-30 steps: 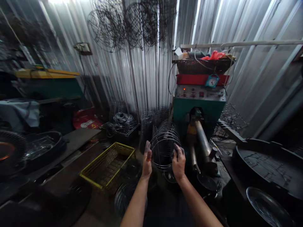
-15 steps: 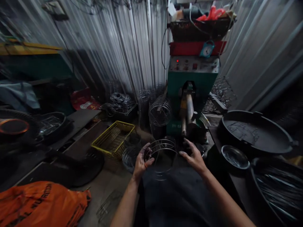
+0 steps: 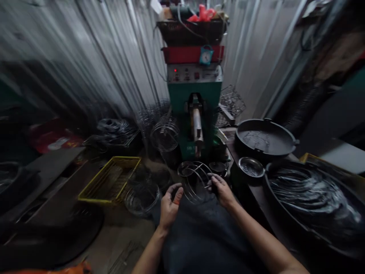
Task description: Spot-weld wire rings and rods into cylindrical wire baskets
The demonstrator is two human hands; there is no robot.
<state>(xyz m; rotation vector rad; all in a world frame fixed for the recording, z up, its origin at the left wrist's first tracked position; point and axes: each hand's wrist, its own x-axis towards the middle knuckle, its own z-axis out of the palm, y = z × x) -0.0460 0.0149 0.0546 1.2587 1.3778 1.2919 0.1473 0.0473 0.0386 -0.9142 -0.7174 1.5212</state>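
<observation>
A round frame of thin wire hoops [image 3: 196,182] hangs tilted over my lap, in front of the green machine [image 3: 196,91]. My right hand [image 3: 222,190] is closed on the right side of this wire frame, thumb against fingers. Just left of the frame, my left hand [image 3: 170,203] is raised with its fingers curved and the thumb apart from them, holding nothing. An orange band circles the left thumb. The machine's metal arm [image 3: 197,127] points toward me beyond the hands.
A yellow wire basket [image 3: 98,199] and coiled wire rings [image 3: 142,198] lie to the left. On the right are a round black pan [image 3: 264,139], a small bowl [image 3: 251,167] and a large tub of wires [image 3: 310,198]. Corrugated metal [image 3: 128,57] stands behind.
The view has swung right. My left hand has let go of the wire frame; my right hand, open before, has closed on it. The frame is now tilted.
</observation>
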